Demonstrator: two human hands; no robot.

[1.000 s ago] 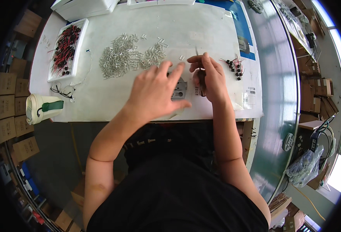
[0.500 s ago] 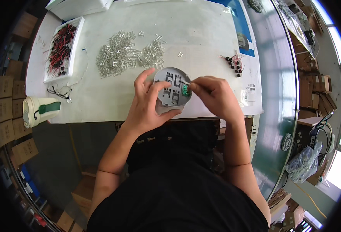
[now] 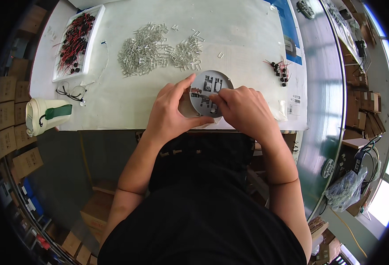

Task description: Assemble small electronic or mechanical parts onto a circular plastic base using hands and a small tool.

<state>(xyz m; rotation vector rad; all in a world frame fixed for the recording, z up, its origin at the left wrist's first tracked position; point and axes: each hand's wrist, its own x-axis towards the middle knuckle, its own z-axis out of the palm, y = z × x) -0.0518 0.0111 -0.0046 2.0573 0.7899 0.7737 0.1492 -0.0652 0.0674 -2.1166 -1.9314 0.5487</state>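
A round grey plastic housing [image 3: 203, 95] with several rectangular slots in its face is held tilted at the near edge of the table. My left hand [image 3: 165, 115] curls round its left side, thumb along the lower rim. Over the housing's right part lies my right hand [image 3: 248, 111], its thumb and fingertips pressed onto the slotted face. That hand covers the green part of the housing. Whether a small piece sits under its fingertips is hidden. Beyond the hands lie two heaps of small clear U-shaped pieces [image 3: 143, 52], with a single clear U-shaped piece [image 3: 220, 55] apart from them.
At the left, a white tray [image 3: 90, 46] holds black cylinders with red wires. More wired black cylinders [image 3: 283, 73] lie at the right. Eyeglasses [image 3: 76, 94] and a cream container [image 3: 34, 115] with a green band stand near the left edge. Cardboard boxes [image 3: 4, 90] are stacked beyond the table.
The housing and both hands have shifted right in the picture, partly as the view itself moved. My right hand has come in from the housing's right rim over its face, covering the green part.
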